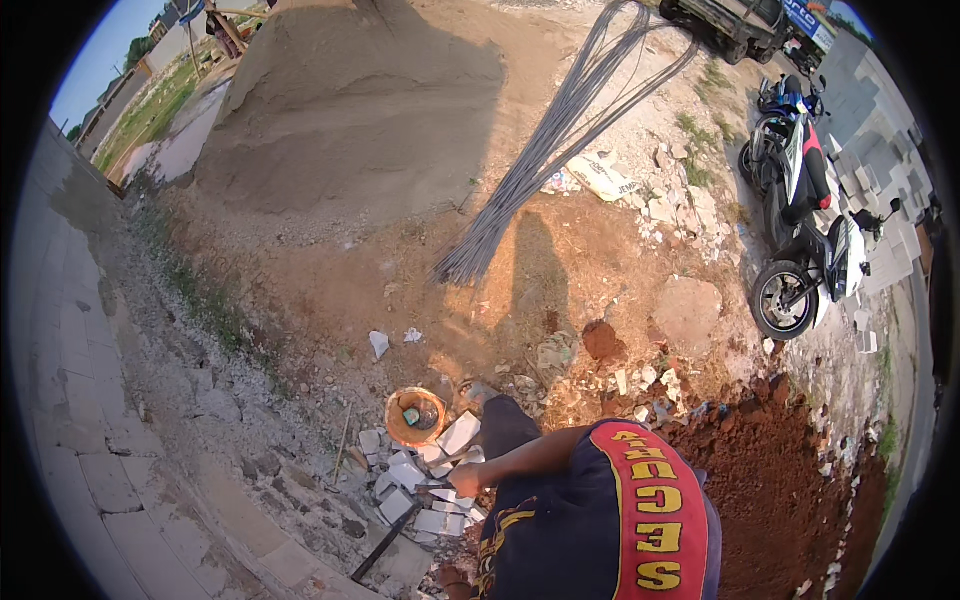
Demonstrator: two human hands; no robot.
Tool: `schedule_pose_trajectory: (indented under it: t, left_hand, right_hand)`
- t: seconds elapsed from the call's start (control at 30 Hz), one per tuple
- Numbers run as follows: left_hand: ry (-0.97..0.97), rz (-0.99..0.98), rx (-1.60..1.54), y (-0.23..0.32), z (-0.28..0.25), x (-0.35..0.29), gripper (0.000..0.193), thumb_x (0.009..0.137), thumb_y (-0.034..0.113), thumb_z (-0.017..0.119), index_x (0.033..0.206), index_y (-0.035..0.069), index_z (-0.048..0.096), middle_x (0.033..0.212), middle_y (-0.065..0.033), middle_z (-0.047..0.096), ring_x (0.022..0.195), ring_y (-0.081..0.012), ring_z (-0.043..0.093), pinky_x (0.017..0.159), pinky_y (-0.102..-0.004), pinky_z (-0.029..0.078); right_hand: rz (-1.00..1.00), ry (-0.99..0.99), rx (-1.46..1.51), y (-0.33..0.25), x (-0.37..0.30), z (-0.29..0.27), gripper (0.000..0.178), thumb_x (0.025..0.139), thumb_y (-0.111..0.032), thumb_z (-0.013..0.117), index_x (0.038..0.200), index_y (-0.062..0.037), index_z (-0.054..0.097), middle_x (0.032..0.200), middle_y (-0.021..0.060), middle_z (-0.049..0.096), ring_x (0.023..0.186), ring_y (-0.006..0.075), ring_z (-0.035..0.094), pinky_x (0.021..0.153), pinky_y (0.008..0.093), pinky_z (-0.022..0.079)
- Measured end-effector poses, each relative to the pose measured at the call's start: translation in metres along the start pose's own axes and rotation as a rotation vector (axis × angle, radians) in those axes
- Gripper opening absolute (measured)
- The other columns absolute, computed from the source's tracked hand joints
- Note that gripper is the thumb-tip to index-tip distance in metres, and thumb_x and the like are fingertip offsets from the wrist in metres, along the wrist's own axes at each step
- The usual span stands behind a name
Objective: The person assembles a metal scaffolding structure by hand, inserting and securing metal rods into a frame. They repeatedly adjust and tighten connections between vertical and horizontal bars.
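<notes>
My right arm reaches leftward from a dark sleeve with a red panel. My right hand [466, 480] is closed on a short, thin dark tool [432, 488] whose exact kind is too small to tell. Beneath and around it lie broken white block pieces [440, 522]. A long dark flat bar [385, 543] slants across the pieces at the lower left, apart from the right hand. Near the lower edge, what looks like my left hand [455, 582] shows only in part; its fingers are hidden. Just beyond the pieces stands an orange bucket [416, 440] with a small teal thing inside.
A grey block wall [75, 400] runs along the left. Bundled steel rods [540, 160] lie ahead, beside a large sand pile [350, 110]. Dark red soil [760, 490] is heaped at right, with parked motorbikes [800, 250] beyond. My foot [478, 390] rests near the bucket.
</notes>
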State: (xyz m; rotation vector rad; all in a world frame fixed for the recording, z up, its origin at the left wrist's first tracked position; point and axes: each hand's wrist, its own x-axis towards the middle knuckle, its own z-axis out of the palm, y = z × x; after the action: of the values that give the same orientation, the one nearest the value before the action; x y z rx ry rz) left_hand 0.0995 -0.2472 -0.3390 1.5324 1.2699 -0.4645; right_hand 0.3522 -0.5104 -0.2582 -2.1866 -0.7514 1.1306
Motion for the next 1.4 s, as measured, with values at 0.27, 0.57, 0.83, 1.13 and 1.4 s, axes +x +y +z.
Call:
schedule_pose_trajectory:
  t: [0.27,0.57,0.83,1.13,1.4]
  left_hand:
    - [-0.005,-0.011,0.151,0.151,0.094,0.049,0.013,0.085,0.012,0.055,0.093,0.001,0.055,0.065,-0.0065,0.054,0.047,-0.0162,0.049,0.039,-0.0303,0.039]
    - [0.064,0.105,0.099,0.206,0.174,0.088,0.012,0.081,0.008,0.06,0.077,-0.002,0.056,0.068,-0.0078,0.057,0.057,-0.0144,0.054,0.048,-0.0313,0.048]
    - [0.202,0.081,0.161,0.137,0.205,0.158,0.021,0.082,0.018,0.058,0.093,0.001,0.06,0.077,-0.009,0.062,0.065,-0.0156,0.059,0.058,-0.0312,0.049]
    - [0.225,0.0,0.051,0.093,0.273,0.268,0.024,0.083,0.023,0.059,0.093,0.002,0.062,0.079,-0.0133,0.064,0.068,-0.0197,0.063,0.062,-0.0355,0.048]
    - [0.215,0.149,-0.368,0.106,0.348,0.379,0.017,0.089,0.017,0.058,0.089,0.0,0.058,0.073,-0.0063,0.058,0.066,-0.0157,0.054,0.065,-0.03,0.045]
  right_hand:
    - [-0.133,0.002,-0.017,0.128,0.079,-0.049,0.019,0.07,-0.019,0.059,0.067,-0.0025,0.067,0.07,0.017,0.065,0.069,0.0331,0.064,0.061,0.0436,0.051]
    - [0.261,0.034,0.185,0.161,0.082,-0.119,0.021,0.071,-0.018,0.057,0.072,0.0006,0.067,0.072,0.0165,0.066,0.072,0.0343,0.066,0.066,0.0445,0.051]
    - [0.378,-0.129,0.194,0.225,0.143,-0.07,0.04,0.078,-0.025,0.057,0.108,0.0012,0.053,0.097,0.027,0.061,0.094,0.0395,0.06,0.08,0.0473,0.048]
    - [0.424,-0.206,0.07,0.267,0.265,0.02,0.048,0.081,-0.029,0.056,0.12,-0.0023,0.049,0.1,0.0259,0.061,0.1,0.0411,0.057,0.087,0.048,0.044]
    - [0.319,-0.032,-0.193,0.311,0.375,0.068,0.047,0.082,-0.027,0.058,0.122,-0.0032,0.051,0.109,0.024,0.058,0.105,0.0412,0.051,0.089,0.0449,0.042]
